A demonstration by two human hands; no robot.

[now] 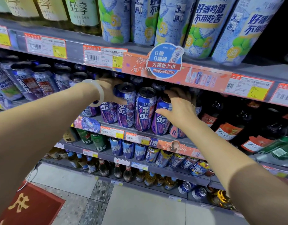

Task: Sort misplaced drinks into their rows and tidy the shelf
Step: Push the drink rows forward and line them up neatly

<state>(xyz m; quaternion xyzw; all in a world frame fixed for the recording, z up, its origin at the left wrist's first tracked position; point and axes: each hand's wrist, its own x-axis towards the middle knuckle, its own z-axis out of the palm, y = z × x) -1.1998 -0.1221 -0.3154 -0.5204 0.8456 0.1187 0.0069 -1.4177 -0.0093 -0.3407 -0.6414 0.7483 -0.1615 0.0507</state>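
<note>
Left arm reached forward, pale bangle at the wrist. Left hand curled around a tilted blue-purple RIO can on the middle shelf, fingers wrapped on its side. Next can stood upright between the hands. Right hand lay fingers spread over the top of another RIO can, thumb out, not clenched.

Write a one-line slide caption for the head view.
Left hand and right hand reach among blue-purple cans on a store shelf.
</note>
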